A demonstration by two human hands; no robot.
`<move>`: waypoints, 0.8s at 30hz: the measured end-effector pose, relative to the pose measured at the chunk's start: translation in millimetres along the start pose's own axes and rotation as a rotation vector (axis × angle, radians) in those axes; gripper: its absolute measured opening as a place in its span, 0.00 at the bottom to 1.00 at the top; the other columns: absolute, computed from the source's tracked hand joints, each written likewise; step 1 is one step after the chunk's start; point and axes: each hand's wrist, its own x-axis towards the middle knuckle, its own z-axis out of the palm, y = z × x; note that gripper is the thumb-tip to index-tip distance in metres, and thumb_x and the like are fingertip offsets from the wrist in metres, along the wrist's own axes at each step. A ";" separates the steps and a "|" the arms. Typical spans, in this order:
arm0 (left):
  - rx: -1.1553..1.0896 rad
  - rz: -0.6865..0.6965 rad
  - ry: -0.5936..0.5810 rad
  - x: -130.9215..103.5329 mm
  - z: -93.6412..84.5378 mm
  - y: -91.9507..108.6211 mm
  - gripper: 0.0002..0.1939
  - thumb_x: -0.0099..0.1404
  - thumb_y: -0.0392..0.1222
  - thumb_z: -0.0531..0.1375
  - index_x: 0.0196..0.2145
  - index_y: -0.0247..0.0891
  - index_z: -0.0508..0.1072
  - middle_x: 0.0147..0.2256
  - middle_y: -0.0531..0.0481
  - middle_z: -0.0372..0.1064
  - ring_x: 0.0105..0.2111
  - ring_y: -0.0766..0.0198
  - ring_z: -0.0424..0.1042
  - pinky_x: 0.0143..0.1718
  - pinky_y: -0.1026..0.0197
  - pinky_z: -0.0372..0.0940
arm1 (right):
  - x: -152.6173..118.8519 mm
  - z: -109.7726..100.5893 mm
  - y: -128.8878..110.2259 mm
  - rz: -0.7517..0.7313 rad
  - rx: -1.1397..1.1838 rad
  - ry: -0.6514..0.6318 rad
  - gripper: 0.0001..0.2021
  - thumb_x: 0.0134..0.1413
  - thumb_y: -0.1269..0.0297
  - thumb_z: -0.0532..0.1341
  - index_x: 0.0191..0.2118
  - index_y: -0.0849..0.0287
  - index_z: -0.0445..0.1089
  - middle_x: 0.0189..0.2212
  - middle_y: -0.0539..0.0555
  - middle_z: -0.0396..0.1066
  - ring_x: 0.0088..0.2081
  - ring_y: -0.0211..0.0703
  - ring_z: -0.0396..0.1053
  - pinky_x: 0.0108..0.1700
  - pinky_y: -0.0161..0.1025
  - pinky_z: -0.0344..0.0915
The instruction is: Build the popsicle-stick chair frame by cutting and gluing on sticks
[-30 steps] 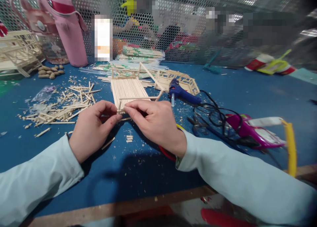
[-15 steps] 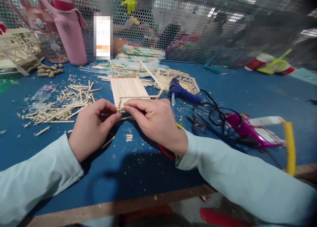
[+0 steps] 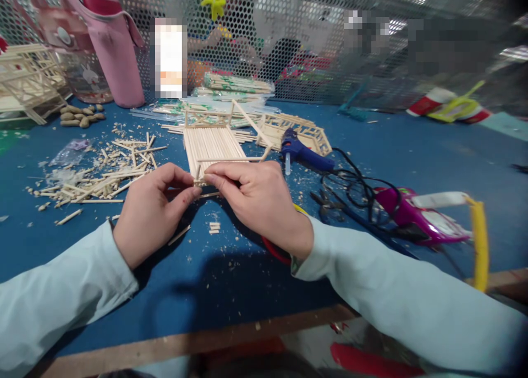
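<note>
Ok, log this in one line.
left hand: fingertips at stick model, near-left corner; right hand: pinching at same corner; glue gun: right of model; stick scraps: left of model

Pale stick model (image 3: 214, 142), slatted (partly railed).

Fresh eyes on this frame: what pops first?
First, the left grip and right grip, fingertips close together at the near left corner of the stick model. Next, the blue glue gun right of the model, and the pink bottle at back left, before the mesh.
</note>
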 end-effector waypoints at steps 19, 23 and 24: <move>-0.006 0.027 0.027 0.2 1.2 -1.3 0.07 0.55 0.43 0.62 0.28 0.38 0.71 0.25 0.52 0.72 0.23 0.66 0.69 0.25 0.63 0.63 | -11.0 0.4 5.8 -0.125 0.088 0.123 0.10 0.57 0.72 0.59 0.41 0.59 0.78 0.40 0.51 0.79 0.41 0.37 0.77 0.45 0.30 0.72; -0.007 0.023 0.030 -0.1 1.0 -1.6 0.07 0.55 0.43 0.62 0.28 0.38 0.72 0.25 0.52 0.73 0.22 0.66 0.69 0.25 0.63 0.63 | -10.9 -0.6 5.6 -0.125 0.097 0.116 0.10 0.57 0.72 0.59 0.40 0.59 0.78 0.40 0.51 0.78 0.41 0.37 0.77 0.45 0.30 0.71; -0.005 0.025 0.031 -0.1 1.0 -1.8 0.07 0.55 0.43 0.62 0.28 0.38 0.72 0.25 0.52 0.73 0.23 0.66 0.69 0.25 0.63 0.63 | -10.8 -0.6 5.6 -0.125 0.101 0.117 0.10 0.57 0.72 0.59 0.40 0.59 0.78 0.40 0.51 0.78 0.41 0.37 0.77 0.45 0.30 0.71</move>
